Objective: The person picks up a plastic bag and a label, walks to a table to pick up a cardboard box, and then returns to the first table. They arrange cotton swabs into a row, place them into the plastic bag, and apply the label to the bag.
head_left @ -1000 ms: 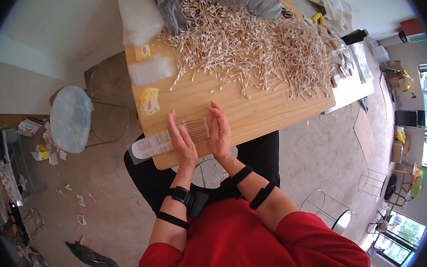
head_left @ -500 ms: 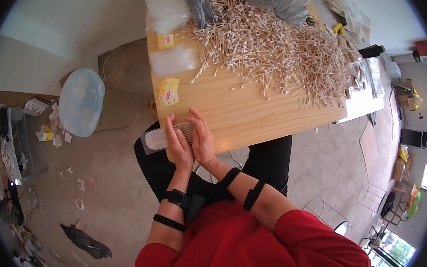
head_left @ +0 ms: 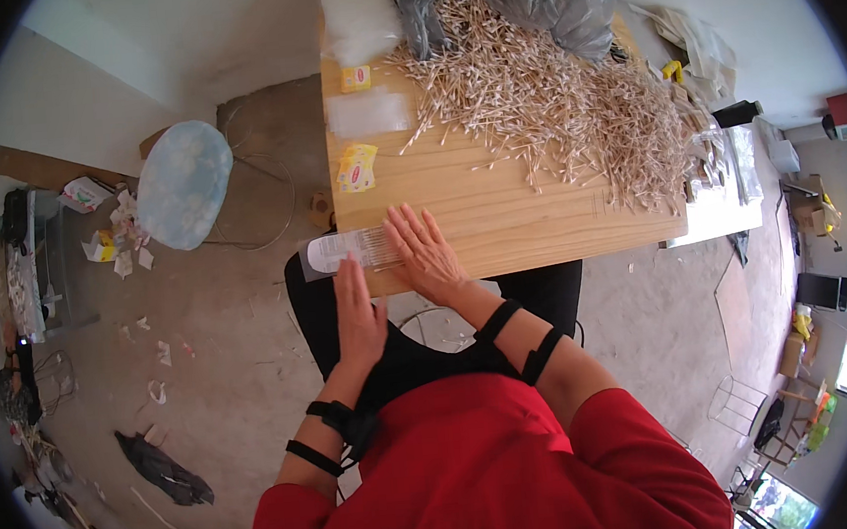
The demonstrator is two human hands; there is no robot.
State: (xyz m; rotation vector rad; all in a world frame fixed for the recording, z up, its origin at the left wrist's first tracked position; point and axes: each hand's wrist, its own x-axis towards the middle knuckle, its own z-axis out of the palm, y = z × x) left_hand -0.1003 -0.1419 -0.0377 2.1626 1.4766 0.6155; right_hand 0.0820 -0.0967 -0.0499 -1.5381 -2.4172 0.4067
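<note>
A clear plastic bag (head_left: 361,248) with a white label area at its left end lies at the table's near left edge, with a row of cotton swabs inside. My right hand (head_left: 427,257) rests flat over the bag's right end, its fingers stretched out. At the bag's near edge, my left hand (head_left: 356,315) is open, fingers pointing away from me and their tips at the bag. Neither hand grips anything. Farther right on the wooden table spreads a large heap of loose cotton swabs (head_left: 550,95).
Yellow cards (head_left: 357,168), a stack of clear bags (head_left: 369,114) and another yellow card pile (head_left: 356,78) line the table's left side. A grey plastic bag (head_left: 562,5) covers the heap's far side. A stool with a pale blue seat (head_left: 185,186) stands left.
My hands have moved apart from their cupped position around the bag's right part. The right hand now lies flat on it; the left has drawn back toward me. The view has shifted slightly.
</note>
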